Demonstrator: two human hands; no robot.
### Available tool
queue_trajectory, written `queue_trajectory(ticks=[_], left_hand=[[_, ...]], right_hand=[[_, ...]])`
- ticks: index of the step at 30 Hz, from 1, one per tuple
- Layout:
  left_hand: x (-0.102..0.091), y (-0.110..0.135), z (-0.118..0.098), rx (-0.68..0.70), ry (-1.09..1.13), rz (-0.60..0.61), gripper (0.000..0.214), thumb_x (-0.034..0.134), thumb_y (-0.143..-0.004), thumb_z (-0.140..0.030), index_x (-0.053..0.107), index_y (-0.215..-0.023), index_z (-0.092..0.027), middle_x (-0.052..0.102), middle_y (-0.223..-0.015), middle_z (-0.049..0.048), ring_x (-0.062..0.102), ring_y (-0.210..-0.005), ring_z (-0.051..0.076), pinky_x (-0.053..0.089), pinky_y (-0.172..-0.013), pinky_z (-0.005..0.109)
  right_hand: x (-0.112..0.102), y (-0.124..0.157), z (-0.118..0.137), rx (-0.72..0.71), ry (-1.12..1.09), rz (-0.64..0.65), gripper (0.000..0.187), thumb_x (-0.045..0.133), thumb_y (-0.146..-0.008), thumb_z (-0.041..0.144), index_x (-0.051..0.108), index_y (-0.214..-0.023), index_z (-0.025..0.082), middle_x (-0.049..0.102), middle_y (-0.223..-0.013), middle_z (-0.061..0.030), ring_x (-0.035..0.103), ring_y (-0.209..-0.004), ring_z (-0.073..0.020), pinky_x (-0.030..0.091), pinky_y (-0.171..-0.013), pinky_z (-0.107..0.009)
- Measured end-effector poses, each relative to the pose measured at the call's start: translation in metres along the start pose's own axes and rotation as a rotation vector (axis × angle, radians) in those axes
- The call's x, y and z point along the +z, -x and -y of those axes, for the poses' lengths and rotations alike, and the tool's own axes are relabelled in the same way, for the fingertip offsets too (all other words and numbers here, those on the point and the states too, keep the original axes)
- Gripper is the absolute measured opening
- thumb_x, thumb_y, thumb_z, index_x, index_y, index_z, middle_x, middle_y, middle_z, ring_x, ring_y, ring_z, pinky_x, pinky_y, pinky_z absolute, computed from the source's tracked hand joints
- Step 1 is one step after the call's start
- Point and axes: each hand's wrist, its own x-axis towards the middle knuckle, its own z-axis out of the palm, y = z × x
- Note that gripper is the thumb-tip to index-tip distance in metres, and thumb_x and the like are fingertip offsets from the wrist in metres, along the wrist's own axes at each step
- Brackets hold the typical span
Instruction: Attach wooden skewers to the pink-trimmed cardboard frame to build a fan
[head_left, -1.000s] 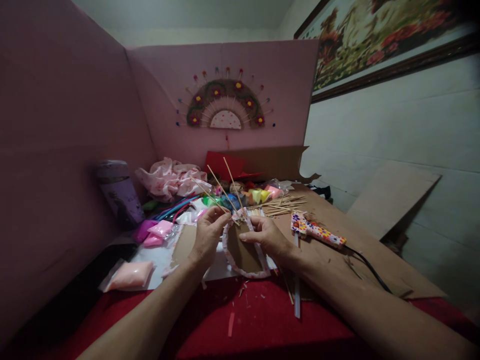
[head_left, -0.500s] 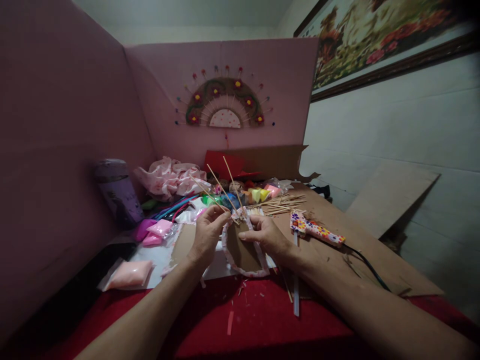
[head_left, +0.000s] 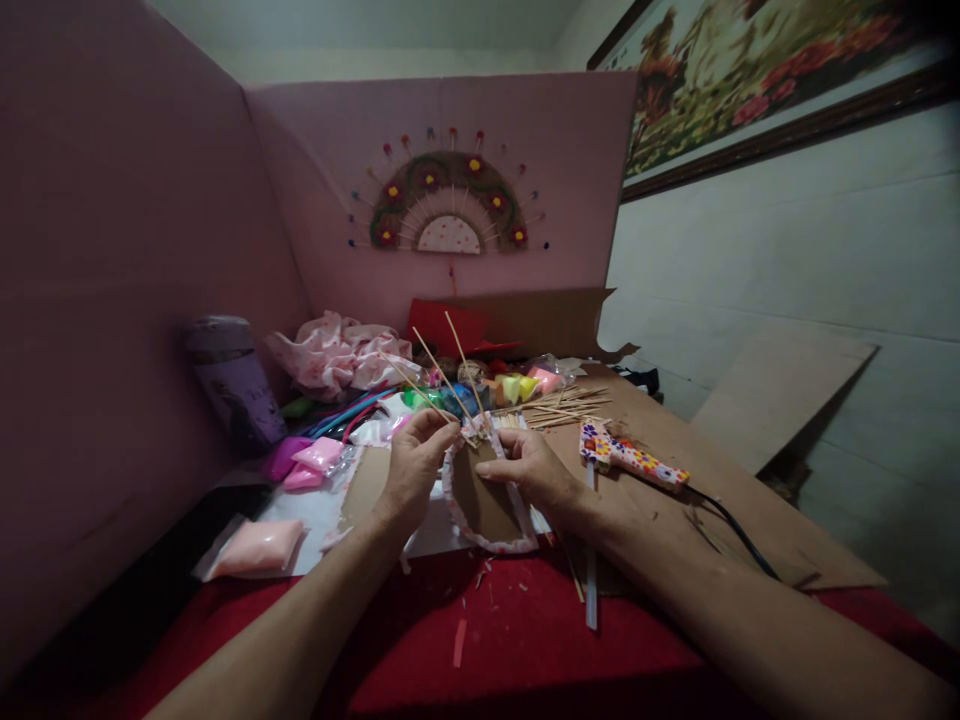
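My left hand (head_left: 411, 470) pinches thin wooden sticks (head_left: 439, 372) that fan up and away from the top of a brown cardboard half-disc (head_left: 484, 500) edged with pink patterned trim. My right hand (head_left: 529, 470) holds the half-disc's upper right edge, fingers curled on it. Both hands meet at the top of the piece, just above the red cloth (head_left: 525, 650).
A flower-patterned glue gun (head_left: 630, 458) with a black cord lies right of my hands on brown cardboard (head_left: 750, 520). Loose sticks (head_left: 562, 408), coloured clay packets (head_left: 319, 458), a purple cup (head_left: 232, 385) and pink fabric (head_left: 341, 355) crowd the back. Pink boards (head_left: 150, 250) wall the left and rear.
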Motion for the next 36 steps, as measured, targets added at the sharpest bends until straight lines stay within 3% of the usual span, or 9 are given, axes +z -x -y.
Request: queue_trajectory(ticks=[22, 36], left_hand=[[0.0011, 0.0001, -0.0002, -0.012, -0.011, -0.02, 0.009, 0.062, -0.066, -0.024, 0.058, -0.064, -0.017, 0.052, -0.059, -0.0047, 0.042, -0.053, 0.007, 0.032, -0.054, 0.021], [-0.0011, 0.0029, 0.0015, -0.067, 0.075, 0.009, 0.02, 0.064, -0.068, -0.035, 0.06, -0.071, -0.016, 0.058, -0.065, -0.0025, 0.05, -0.056, 0.009, 0.037, -0.054, 0.02]], right_hand=[[0.0003, 0.0017, 0.0014, 0.021, -0.016, 0.005, 0.026, 0.067, -0.054, 0.02, 0.063, -0.079, 0.014, 0.065, -0.07, -0.0009, 0.058, -0.061, -0.0149, 0.044, -0.059, -0.028], [-0.0025, 0.0026, 0.005, -0.009, -0.04, 0.045, 0.027, 0.069, -0.058, 0.022, 0.065, -0.083, 0.014, 0.065, -0.074, -0.0013, 0.058, -0.065, -0.0147, 0.044, -0.062, -0.028]])
